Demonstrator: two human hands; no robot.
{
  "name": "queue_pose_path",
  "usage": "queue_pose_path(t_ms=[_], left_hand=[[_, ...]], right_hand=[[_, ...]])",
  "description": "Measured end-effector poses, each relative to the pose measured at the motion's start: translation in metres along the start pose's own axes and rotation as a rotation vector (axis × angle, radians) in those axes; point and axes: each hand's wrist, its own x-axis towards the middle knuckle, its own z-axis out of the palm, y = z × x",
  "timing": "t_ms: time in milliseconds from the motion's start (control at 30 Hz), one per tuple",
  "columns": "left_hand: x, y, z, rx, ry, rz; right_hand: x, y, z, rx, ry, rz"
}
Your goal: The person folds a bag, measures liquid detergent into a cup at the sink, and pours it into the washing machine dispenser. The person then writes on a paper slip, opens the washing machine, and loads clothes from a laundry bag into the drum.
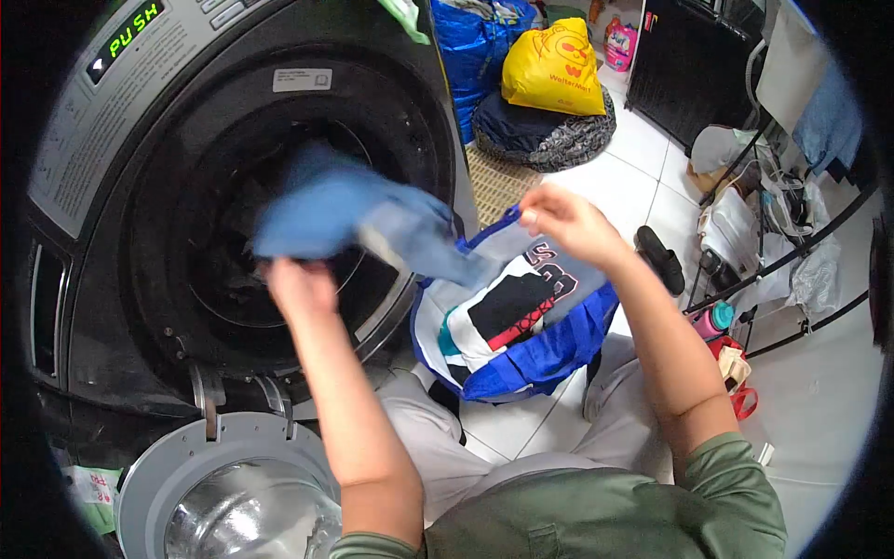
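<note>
My left hand (303, 291) is closed on a blue garment (345, 210), which is smeared by motion. The garment stretches from the dark opening of the front-loading washing machine (410, 121) to the blue bag on the floor; its exact kind is unclear. With bent fingers, my right hand (568, 222) grips the upper rim of the blue bag (545, 368), holding its mouth wide. Inside the bag lie folded clothes (507, 312) in black, white, red and teal, and a grey one with printed letters.
The machine's round door (223, 438) hangs open at lower left. Behind the bag, a yellow plastic bag (556, 70) rests on a dark bundle (559, 144). A black slipper (659, 261) is on the tiles, beside a metal rack (792, 256) with plastic bags.
</note>
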Motion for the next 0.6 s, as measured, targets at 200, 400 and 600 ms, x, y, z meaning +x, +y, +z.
queue_pose_path(t_ms=[200,400,600], left_hand=[[-0.022,-0.021,0.004,0.38,0.132,0.009],[-0.037,-0.045,0.008,0.64,-0.049,-0.086],[-0.038,-0.044,-0.004,0.833,-0.154,-0.099]], right_hand=[[-0.016,0.131,0.067,-0.966,-0.478,0.107],[-0.008,0.146,0.072,-1.141,-0.532,0.262],[-0.021,0.142,0.037,-1.069,-0.778,0.059]])
